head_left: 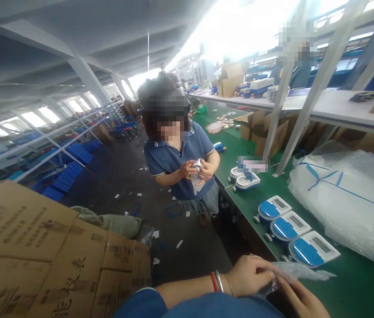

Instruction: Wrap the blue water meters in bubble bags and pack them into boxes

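Observation:
At the green bench's near edge, my left hand (251,274) pinches a clear plastic bag (306,270). Opposite it, my right hand (301,297) has its fingers closed on the same bag; whether anything is inside cannot be made out. Just beyond my hands, three white meters with blue lids stand in a row on the bench: the near meter (313,249), the middle meter (289,226) and the far meter (274,207). Each has a small grey display.
A co-worker (182,152) in a blue shirt stands ahead at the bench (349,282), holding something white. More meters (248,180) lie near them. A large plastic sack (346,194) fills the bench's right side. Stacked cartons (57,256) stand left, and scraps litter the floor.

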Action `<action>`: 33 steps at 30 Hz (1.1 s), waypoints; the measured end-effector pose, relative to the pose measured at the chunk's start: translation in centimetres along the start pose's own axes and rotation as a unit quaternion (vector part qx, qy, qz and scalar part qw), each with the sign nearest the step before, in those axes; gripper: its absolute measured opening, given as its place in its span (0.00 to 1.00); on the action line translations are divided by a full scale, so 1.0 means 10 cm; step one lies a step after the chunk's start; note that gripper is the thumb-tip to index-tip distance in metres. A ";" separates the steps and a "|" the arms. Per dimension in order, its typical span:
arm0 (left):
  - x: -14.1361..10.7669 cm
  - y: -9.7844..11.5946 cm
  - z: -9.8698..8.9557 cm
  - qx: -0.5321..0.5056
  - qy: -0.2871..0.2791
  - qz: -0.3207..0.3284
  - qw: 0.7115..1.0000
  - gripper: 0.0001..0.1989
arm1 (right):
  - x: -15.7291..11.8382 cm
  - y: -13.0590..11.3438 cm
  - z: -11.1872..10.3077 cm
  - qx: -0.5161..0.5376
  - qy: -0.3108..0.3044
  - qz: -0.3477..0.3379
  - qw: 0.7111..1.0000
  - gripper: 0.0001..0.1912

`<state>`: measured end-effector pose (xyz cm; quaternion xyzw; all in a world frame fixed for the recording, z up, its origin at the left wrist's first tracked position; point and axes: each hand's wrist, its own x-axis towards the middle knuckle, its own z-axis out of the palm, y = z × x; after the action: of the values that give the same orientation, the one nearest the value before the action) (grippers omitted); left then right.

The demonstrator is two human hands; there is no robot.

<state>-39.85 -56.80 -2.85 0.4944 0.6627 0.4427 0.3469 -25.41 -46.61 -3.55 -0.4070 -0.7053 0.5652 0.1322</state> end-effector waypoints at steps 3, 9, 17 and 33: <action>-0.05 -0.04 -0.06 -0.002 0.003 -0.011 1.000 0.15 | -0.02 -0.04 0.09 -0.018 -0.005 -0.021 1.000 0.17; -0.10 -0.02 -0.14 -0.009 0.002 -0.004 1.000 0.15 | -0.07 -0.16 0.16 -0.050 -0.018 -0.048 0.997 0.18; -0.09 -0.09 -0.16 0.005 -0.009 -0.011 1.000 0.16 | -0.05 -0.09 0.18 -0.071 -0.021 -0.028 0.997 0.18; 0.08 -0.03 -0.24 -0.040 -0.016 -0.007 0.999 0.14 | 0.14 0.10 0.20 -0.066 -0.038 0.020 0.997 0.25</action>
<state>-42.35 -56.71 -2.26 0.4830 0.6422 0.4582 0.3800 -27.11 -46.98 -5.52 -0.4072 -0.7374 0.5347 0.0672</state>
